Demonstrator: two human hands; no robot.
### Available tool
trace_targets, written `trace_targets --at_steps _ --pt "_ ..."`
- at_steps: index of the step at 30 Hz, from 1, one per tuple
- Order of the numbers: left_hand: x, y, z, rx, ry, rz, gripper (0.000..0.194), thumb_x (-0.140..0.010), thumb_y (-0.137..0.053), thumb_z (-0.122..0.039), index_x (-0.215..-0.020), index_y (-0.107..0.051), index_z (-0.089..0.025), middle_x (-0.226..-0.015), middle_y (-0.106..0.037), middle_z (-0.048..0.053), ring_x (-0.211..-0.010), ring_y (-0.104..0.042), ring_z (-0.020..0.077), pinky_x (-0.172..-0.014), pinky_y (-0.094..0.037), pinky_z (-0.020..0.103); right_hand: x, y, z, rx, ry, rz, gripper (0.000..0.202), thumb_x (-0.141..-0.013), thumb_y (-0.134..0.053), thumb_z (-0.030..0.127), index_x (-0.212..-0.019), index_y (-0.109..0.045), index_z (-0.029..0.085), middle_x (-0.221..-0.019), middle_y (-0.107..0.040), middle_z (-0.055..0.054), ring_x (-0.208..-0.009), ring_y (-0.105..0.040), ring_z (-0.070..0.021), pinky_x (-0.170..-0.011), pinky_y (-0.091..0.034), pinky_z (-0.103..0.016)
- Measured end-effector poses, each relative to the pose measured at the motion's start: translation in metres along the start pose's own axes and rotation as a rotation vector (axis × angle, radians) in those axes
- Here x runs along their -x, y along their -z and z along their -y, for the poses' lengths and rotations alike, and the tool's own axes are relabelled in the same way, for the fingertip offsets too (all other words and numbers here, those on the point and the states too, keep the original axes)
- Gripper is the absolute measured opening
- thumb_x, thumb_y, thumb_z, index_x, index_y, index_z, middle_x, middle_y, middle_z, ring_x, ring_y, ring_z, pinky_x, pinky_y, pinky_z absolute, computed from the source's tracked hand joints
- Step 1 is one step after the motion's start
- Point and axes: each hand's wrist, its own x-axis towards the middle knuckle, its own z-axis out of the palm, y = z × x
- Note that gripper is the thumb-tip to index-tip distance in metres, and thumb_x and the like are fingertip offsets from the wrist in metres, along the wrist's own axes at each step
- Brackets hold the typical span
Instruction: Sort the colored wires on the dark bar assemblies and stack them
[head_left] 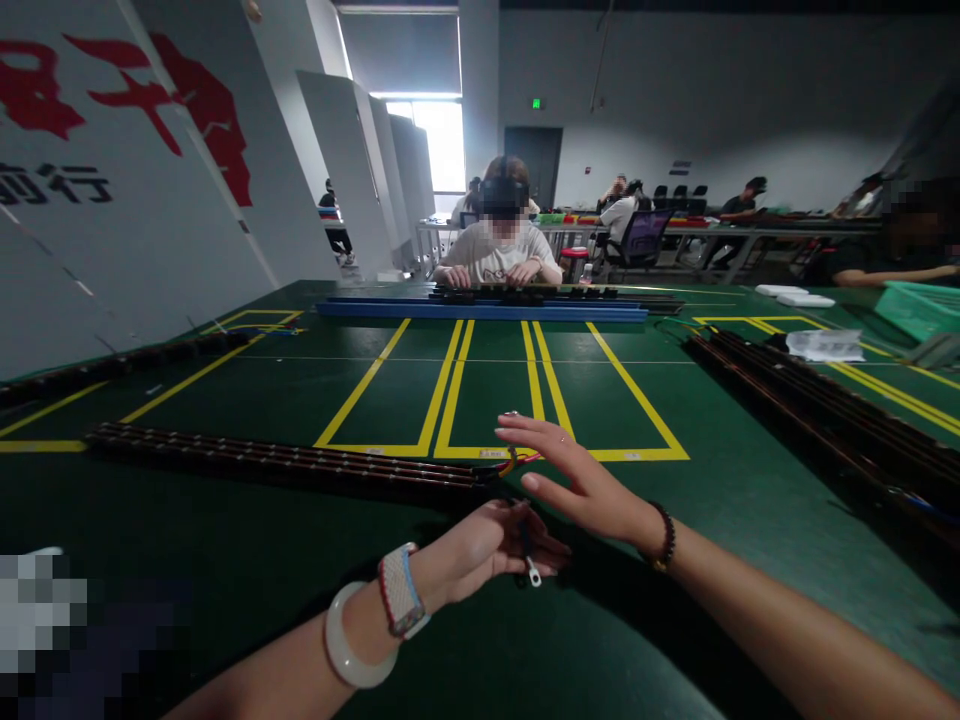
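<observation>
A long dark bundle of rods (285, 462) lies on the green table (225, 560), its right end near my hands. Coloured wires (514, 462) come out at that end. My left hand (499, 548), palm partly up, is closed around a dark cable with a metal ring terminal (534, 576) hanging below the fingers. Just above and to the right, my right hand (581, 485) is open, fingers stretched out to the left over the wires, with nothing held in it.
Yellow tape lines (517, 453) mark the table. A blue channel (480, 311) lies at the far edge before a seated person (499, 250). More dark bundles (817, 430) lie at right, near a green basket (919, 312). Another dark strip (150, 355) lies at left.
</observation>
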Motion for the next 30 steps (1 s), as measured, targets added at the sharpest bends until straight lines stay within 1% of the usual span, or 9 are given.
trace_targets --at_steps 3,6,8,10,14,17,20,25,30 --pt "0.000 -0.002 0.002 0.040 -0.022 -0.003 0.024 -0.089 -0.041 -0.028 -0.084 -0.056 -0.010 -0.094 -0.069 0.019 -0.088 -0.068 0.0255 -0.092 -0.044 0.048 -0.003 0.000 0.007 0.056 -0.050 -0.102 0.020 -0.089 -0.053 0.036 -0.100 -0.060 0.021 -0.109 -0.063 -0.008 -0.113 -0.051 -0.0209 -0.095 -0.039 -0.039" --pt "-0.002 -0.001 0.003 0.065 -0.001 0.015 0.023 -0.090 -0.038 -0.026 -0.088 -0.055 -0.010 -0.097 -0.068 0.020 -0.089 -0.068 0.0253 -0.093 -0.043 0.049 -0.006 0.010 0.002 0.174 -0.174 -0.130 0.021 -0.088 -0.054 0.038 -0.084 -0.060 0.019 -0.094 -0.065 -0.006 -0.097 -0.057 -0.0200 -0.088 -0.043 -0.037" --pt "-0.003 0.000 0.003 0.052 0.013 0.022 0.021 -0.090 -0.038 -0.025 -0.091 -0.053 -0.010 -0.097 -0.068 0.021 -0.089 -0.068 0.0250 -0.094 -0.043 0.048 -0.008 0.021 -0.004 0.172 -0.289 -0.061 0.020 -0.089 -0.053 0.037 -0.089 -0.062 0.019 -0.098 -0.065 -0.006 -0.096 -0.057 -0.0200 -0.088 -0.043 -0.037" --pt "-0.003 0.001 0.002 0.038 0.031 0.029 0.022 -0.091 -0.036 -0.025 -0.092 -0.052 -0.009 -0.097 -0.068 0.022 -0.088 -0.068 0.0246 -0.094 -0.042 0.048 -0.008 0.033 -0.012 0.102 -0.418 0.048 0.025 -0.088 -0.053 0.035 -0.107 -0.061 0.022 -0.114 -0.062 -0.006 -0.105 -0.056 -0.0204 -0.093 -0.041 -0.038" --pt "-0.002 0.001 -0.002 0.021 0.069 0.042 0.024 -0.093 -0.031 -0.026 -0.095 -0.049 -0.008 -0.098 -0.067 0.024 -0.090 -0.068 0.0241 -0.096 -0.041 0.047 -0.001 0.049 -0.031 -0.036 -0.585 0.295 0.057 -0.084 -0.057 0.031 -0.138 -0.040 0.026 -0.139 -0.046 -0.006 -0.122 -0.047 -0.0229 -0.102 -0.036 -0.039" --pt "0.000 0.000 -0.005 0.021 0.077 0.045 0.025 -0.094 -0.032 -0.026 -0.097 -0.048 -0.007 -0.100 -0.066 0.025 -0.092 -0.067 0.0246 -0.097 -0.041 0.047 0.006 0.049 -0.047 -0.091 -0.588 0.437 0.063 -0.080 -0.062 0.032 -0.139 -0.040 0.023 -0.137 -0.048 -0.008 -0.121 -0.048 -0.0241 -0.100 -0.038 -0.037" --pt "0.001 0.000 -0.006 0.028 0.079 0.041 0.025 -0.093 -0.032 -0.026 -0.099 -0.048 -0.007 -0.101 -0.065 0.025 -0.094 -0.067 0.0248 -0.096 -0.041 0.046 0.008 0.044 -0.055 -0.143 -0.545 0.486 0.056 -0.079 -0.063 0.031 -0.132 -0.050 0.019 -0.127 -0.057 -0.008 -0.112 -0.054 -0.0215 -0.094 -0.042 -0.033" --pt "-0.003 0.004 -0.002 0.088 0.061 0.076 0.025 -0.090 -0.043 -0.029 -0.098 -0.051 -0.007 -0.106 -0.064 0.025 -0.098 -0.065 0.0263 -0.098 -0.040 0.045 0.006 0.038 -0.050 -0.089 -0.529 0.496 0.031 -0.077 -0.063 0.029 -0.104 -0.067 0.015 -0.091 -0.070 -0.005 -0.077 -0.060 -0.0160 -0.066 -0.045 -0.026" --pt "-0.004 0.003 -0.002 0.160 0.063 0.098 0.025 -0.088 -0.047 -0.027 -0.099 -0.054 -0.006 -0.112 -0.062 0.024 -0.104 -0.063 0.0254 -0.101 -0.038 0.042 0.006 0.037 -0.043 -0.149 -0.550 0.582 0.026 -0.073 -0.065 0.029 -0.095 -0.068 0.015 -0.080 -0.068 -0.003 -0.066 -0.057 -0.0129 -0.057 -0.041 -0.022"
